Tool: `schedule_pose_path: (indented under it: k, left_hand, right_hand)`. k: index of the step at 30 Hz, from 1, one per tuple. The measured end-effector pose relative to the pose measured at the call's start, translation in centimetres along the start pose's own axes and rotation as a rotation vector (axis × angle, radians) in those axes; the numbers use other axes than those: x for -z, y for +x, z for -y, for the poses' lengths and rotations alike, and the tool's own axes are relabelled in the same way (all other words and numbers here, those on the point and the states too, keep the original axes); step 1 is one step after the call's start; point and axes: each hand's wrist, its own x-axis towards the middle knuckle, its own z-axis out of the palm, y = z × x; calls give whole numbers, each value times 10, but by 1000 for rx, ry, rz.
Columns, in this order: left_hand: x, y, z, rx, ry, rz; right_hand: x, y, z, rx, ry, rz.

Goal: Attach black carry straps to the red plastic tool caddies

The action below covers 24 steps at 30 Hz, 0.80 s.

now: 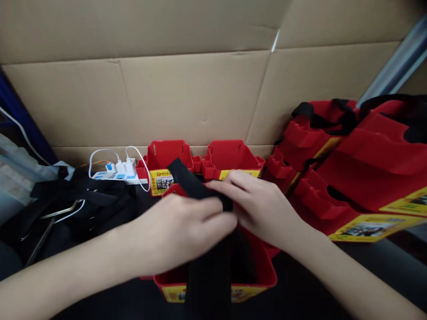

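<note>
In the head view, a wide black strap [208, 280] runs over the near red plastic box [268, 266], which has a yellow label on its front. My left hand [182, 231] is closed round the strap above the box, and a strap end sticks up past its fingers. Close against it, my right hand [256, 204] has its fingers bent over the same strap. The exact spot where the fingertips meet is blurred and partly hidden. More black strap lies inside the box.
Two red boxes, a left one [170, 153] and a right one [227, 153], stand behind by the cardboard wall [200, 98]. Strapped red boxes [373, 155] are stacked at the right. A power strip [133, 178] with plugs and black straps [96, 195] are at the left.
</note>
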Motion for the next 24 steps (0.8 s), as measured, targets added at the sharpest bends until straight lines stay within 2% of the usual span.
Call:
schedule_pose_path:
  k: [2,3,5,7,9,11,13,14,16,17,20,22,24]
  left_hand:
    - [-8,-12,-1,0,2,295]
    - [-9,-18,1,22,-25,386]
    - [-5,-28,6,70,-117,465]
    - [8,-33,11,105,-191,493]
    - [23,-32,13,114,-227,506]
    - [34,-25,15,109,-220,488]
    - [38,-14,21,128,-166,373]
    - [37,-8,26,157,-122,285]
    - [29,2,39,226,-48,146]
    - [24,6,46,243,-45,146]
    - [11,10,64,224,-198,325]
    - [6,9,70,212,-318,396]
    - [5,7,71,215,-378,404]
  right_hand:
    - [6,-5,0,108,78,77]
    - [9,-7,-2,130,148,105]
    - [14,-8,-9,77,333,96]
    - [17,-6,-22,-112,518,15]
    - [14,-1,-37,-336,681,35]
    - [5,5,-52,-476,851,272]
    - [-7,10,-60,-491,1033,573]
    - [-12,12,-62,-483,1117,679]
    - [-22,15,-60,-484,1260,779]
    - [-25,16,-58,-502,1293,786]
    - [-29,18,-54,-608,1198,691]
    - [-31,19,-57,-693,1022,494]
    - [-33,19,-63,-774,845,261]
